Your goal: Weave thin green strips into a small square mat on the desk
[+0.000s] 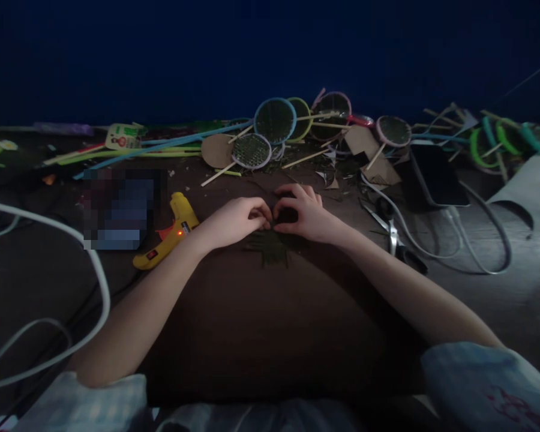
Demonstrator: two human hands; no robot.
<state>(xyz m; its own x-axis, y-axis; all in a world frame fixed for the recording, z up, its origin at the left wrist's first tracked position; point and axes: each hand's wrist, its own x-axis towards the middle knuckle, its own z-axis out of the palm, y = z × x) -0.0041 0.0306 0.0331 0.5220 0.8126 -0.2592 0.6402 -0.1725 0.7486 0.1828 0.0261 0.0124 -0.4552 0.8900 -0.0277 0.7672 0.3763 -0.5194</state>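
A small piece of dark green woven strips lies on the dark table in front of me, its loose ends sticking out at the side and bottom. My left hand is closed in a pinch at the upper edge of this piece. Opposite it, my right hand has thumb and fingers curled together on the same edge, and the fingertips of both hands nearly meet. The exact spot they grip is partly hidden by the fingers. By my left wrist lies a yellow glue gun with an orange trigger and a small lit light.
Round hoops with mesh and sticks line the back, among cardboard pieces and scraps. Scissors and a phone with a cable lie right. A blurred-out dark object and a white cable are left.
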